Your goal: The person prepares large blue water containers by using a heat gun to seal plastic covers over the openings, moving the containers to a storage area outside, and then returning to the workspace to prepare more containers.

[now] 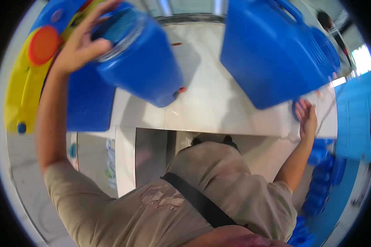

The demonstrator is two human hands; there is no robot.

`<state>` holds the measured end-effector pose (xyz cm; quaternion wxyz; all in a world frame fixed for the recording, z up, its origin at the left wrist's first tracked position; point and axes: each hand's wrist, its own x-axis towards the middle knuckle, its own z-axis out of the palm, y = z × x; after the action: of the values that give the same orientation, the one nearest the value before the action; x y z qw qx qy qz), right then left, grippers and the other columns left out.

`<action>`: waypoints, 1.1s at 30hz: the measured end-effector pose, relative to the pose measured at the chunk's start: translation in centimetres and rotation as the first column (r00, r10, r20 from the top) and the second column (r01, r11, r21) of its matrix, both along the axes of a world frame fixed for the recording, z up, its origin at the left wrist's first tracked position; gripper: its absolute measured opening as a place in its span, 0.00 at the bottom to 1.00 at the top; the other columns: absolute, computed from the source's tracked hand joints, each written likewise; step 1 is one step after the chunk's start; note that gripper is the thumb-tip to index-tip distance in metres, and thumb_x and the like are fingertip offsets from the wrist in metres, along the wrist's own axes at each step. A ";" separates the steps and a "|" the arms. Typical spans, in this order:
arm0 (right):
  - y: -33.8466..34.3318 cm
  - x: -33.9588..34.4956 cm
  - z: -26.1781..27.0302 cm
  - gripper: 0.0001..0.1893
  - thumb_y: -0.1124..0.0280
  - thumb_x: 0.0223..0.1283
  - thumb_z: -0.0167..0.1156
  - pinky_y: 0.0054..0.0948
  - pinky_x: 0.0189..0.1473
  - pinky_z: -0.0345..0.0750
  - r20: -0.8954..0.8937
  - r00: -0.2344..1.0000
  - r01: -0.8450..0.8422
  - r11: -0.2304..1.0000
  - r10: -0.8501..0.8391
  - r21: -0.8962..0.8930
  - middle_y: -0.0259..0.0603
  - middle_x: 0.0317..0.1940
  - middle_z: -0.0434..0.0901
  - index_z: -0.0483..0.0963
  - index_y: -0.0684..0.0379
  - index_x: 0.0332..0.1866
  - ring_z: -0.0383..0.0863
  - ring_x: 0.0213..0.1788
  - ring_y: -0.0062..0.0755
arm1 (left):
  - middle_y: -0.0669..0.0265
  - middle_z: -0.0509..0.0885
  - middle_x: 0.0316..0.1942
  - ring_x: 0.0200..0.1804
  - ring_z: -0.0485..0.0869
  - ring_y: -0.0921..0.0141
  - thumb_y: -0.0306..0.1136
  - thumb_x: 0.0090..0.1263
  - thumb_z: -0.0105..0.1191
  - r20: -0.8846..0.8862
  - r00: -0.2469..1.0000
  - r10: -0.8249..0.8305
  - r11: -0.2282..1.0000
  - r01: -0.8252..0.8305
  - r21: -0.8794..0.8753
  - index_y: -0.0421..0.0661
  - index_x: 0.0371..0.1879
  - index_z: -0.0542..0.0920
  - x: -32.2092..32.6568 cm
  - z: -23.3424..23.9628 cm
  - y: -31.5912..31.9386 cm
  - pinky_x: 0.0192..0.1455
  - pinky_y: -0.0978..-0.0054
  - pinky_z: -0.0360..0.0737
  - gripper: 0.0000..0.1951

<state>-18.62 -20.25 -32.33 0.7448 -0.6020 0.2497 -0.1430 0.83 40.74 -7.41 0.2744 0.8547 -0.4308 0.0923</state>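
Note:
My left hand [80,49] is at the wide mouth of a small blue plastic container [142,68], its thumb over the ribbed rim and its fingers around the far side. That container leans on the white tiled counter, and a small orange-red piece [181,90] shows at its lower edge. On the right is a large blue plastic jerrycan [272,58] with a moulded handle. Just below its near corner is my right hand [306,115], fingers slightly curled and holding nothing that I can see. A dark blue round thing [296,110], partly hidden, lies beside those fingers.
At the left stand a yellow jerrycan [17,102] with an orange cap [44,45] and another blue container [89,102]. An orange-brown strip [176,44] lies on the counter [201,114]. Blue bottles [320,188] are stacked low at the right, below a light-blue panel [355,114].

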 end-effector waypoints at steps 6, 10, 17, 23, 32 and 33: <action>0.7 -8.1 -1.0 0.31 0.46 0.76 0.42 0.31 0.60 0.73 -0.129 0.989 0.070 0.997 -0.075 -0.039 0.45 0.61 0.76 0.64 0.64 0.68 0.78 0.59 0.35 | 0.60 0.73 0.66 0.71 0.68 0.64 0.21 0.65 0.48 0.618 0.787 -0.008 0.877 -0.291 0.382 0.50 0.67 0.71 9.1 0.4 4.0 0.74 0.65 0.62 0.28; -0.3 -14.3 -3.8 0.29 0.46 0.76 0.43 0.29 0.58 0.75 -0.183 0.977 0.104 0.994 -0.107 -0.023 0.43 0.59 0.77 0.67 0.62 0.65 0.79 0.57 0.33 | 0.59 0.83 0.46 0.52 0.80 0.65 0.20 0.61 0.57 0.088 0.957 0.275 0.959 -0.280 0.053 0.43 0.51 0.80 18.5 -4.7 10.8 0.60 0.71 0.73 0.17; 0.9 -19.0 -7.9 0.21 0.53 0.76 0.48 0.30 0.57 0.75 -0.269 0.963 -0.031 0.990 -0.007 -0.139 0.41 0.52 0.81 0.73 0.59 0.59 0.80 0.52 0.29 | 0.58 0.82 0.41 0.49 0.81 0.64 0.24 0.63 0.56 0.228 0.946 0.232 0.928 -0.286 0.241 0.39 0.43 0.80 13.5 -3.2 10.6 0.56 0.70 0.75 0.10; 7.2 -14.6 -6.8 0.22 0.58 0.69 0.57 0.36 0.58 0.76 -0.048 0.827 -0.511 0.715 0.560 -0.477 0.47 0.55 0.79 0.72 0.59 0.62 0.80 0.56 0.40 | 0.55 0.83 0.50 0.57 0.78 0.61 0.34 0.75 0.39 -0.070 0.870 0.488 0.872 -0.483 0.079 0.33 0.47 0.82 1.9 -2.6 13.0 0.66 0.66 0.69 0.19; 18.4 -16.2 -6.2 0.74 0.40 0.32 0.76 0.58 0.75 0.46 0.366 0.617 -0.316 0.645 0.697 -0.696 0.71 0.74 0.42 0.34 0.73 0.76 0.43 0.78 0.65 | 0.49 0.80 0.30 0.37 0.78 0.47 0.29 0.54 0.59 0.257 0.946 0.200 0.740 -0.318 0.593 0.37 0.32 0.79 -27.6 -0.1 -14.9 0.43 0.57 0.74 0.10; 17.2 -16.0 -6.8 0.76 0.38 0.30 0.77 0.59 0.75 0.45 0.371 0.597 -0.318 0.634 0.711 -0.705 0.71 0.74 0.41 0.33 0.74 0.75 0.42 0.78 0.65 | 0.49 0.80 0.29 0.36 0.78 0.47 0.30 0.52 0.62 0.227 0.962 0.153 0.748 -0.263 0.609 0.37 0.33 0.80 -27.9 -0.4 -17.2 0.42 0.58 0.74 0.12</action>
<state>-34.66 -3.06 -39.16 0.5728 -0.7591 -0.2613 -0.1654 -27.10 23.53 -7.81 -0.0779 0.9291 -0.3592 0.0413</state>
